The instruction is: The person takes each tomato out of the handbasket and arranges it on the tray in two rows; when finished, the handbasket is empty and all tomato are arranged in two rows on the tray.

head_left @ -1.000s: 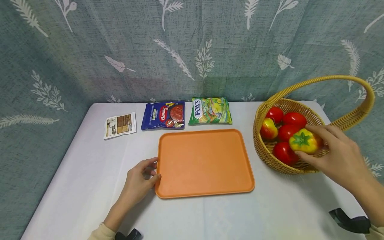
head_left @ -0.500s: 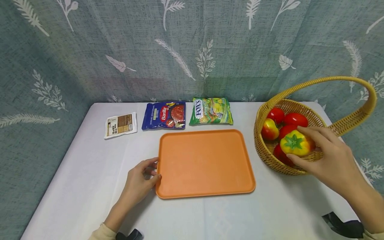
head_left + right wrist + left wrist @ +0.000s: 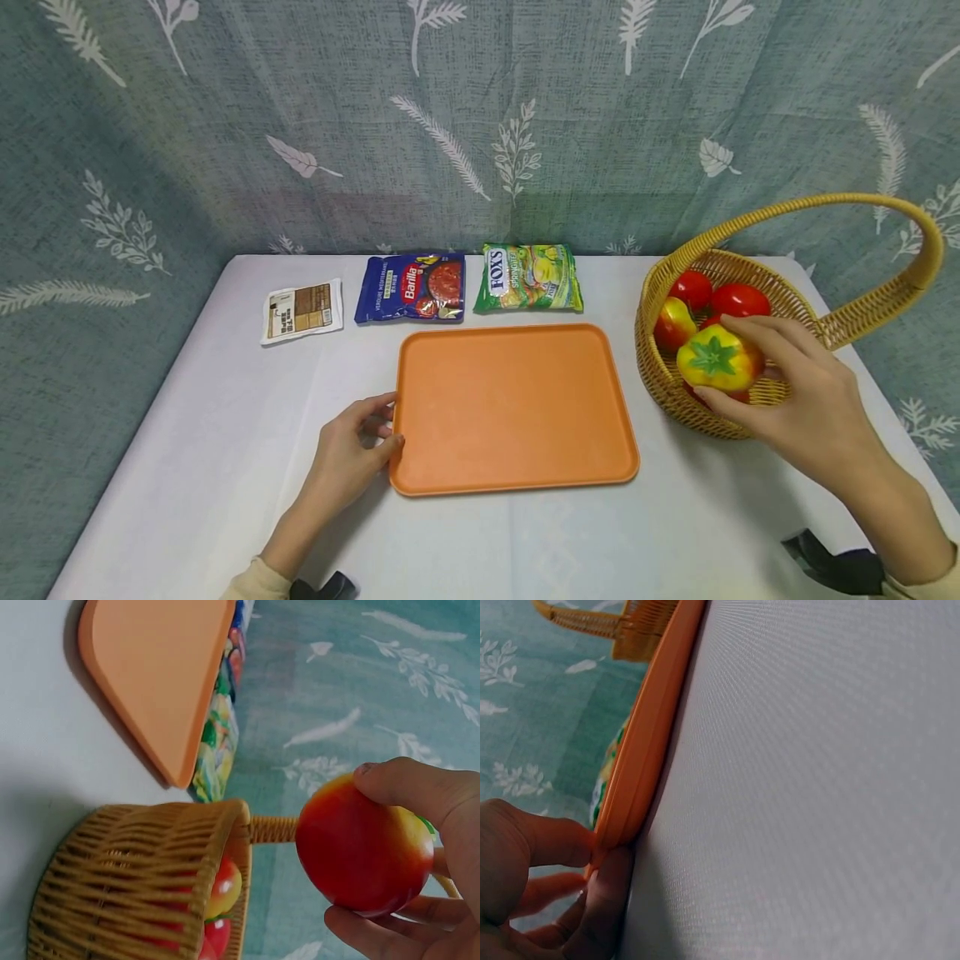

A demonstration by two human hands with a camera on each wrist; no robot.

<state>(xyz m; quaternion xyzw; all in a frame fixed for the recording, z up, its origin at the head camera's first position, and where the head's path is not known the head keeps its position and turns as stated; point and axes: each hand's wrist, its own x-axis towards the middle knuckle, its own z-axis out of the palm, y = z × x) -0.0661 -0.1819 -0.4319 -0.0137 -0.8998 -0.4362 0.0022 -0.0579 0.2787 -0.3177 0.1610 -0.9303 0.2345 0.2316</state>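
At the left edge of the orange tray (image 3: 517,408), my left hand (image 3: 348,446) pinches the rim between thumb and fingers; the tray lies flat on the table. My right hand (image 3: 806,400) grips a red-and-yellow fruit (image 3: 716,358) with a green star-shaped leafy top, held over the front of the wicker basket (image 3: 667,396). In the right wrist view the fruit (image 3: 364,847) shows its round red side, with the thumb on one side and fingers on the other. Inside the basket are red fruits (image 3: 738,300) and a yellow-red one (image 3: 673,323), partly hidden by the hand.
Behind the tray lie a green Fox's candy bag (image 3: 528,277), a blue Barilla pouch (image 3: 411,288) and a small white-and-brown packet (image 3: 302,312). The basket's tall handle (image 3: 825,200) arches up to the right. A patterned curtain (image 3: 450,125) stands behind the white table (image 3: 202,433).
My right hand has moved left with the fruit, from deeper over the basket toward its front left side. The left hand stays at the tray's edge.
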